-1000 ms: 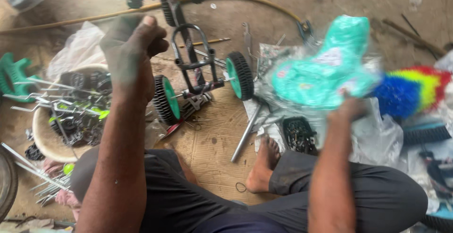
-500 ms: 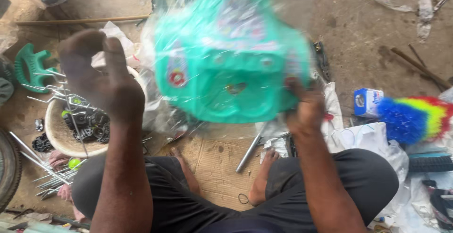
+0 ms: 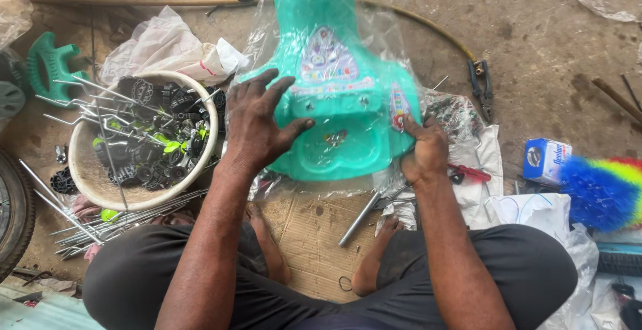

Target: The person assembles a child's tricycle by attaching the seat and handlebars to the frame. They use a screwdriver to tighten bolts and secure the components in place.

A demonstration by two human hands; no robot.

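Since a moment ago we have brought the teal plastic seat body down from in front of our face and laid it on the floor ahead of our crossed legs, still in its clear plastic wrap. Our left hand lies flat and spread on its near left side, fingers open, pressing rather than gripping, which seems to steady the slippery wrap. Our right hand has its grip closed on the right near edge, thumb on top, pinching plastic and film together. Just left of the seat stands a cream bowl of small black wheels and green caps, with thin metal rods resting across it and more rods on the floor beside it. A steel tube lies on the cardboard between our feet. Pliers rest on the floor beyond the seat's right side, and a bright fluffy duster sits at the far right.
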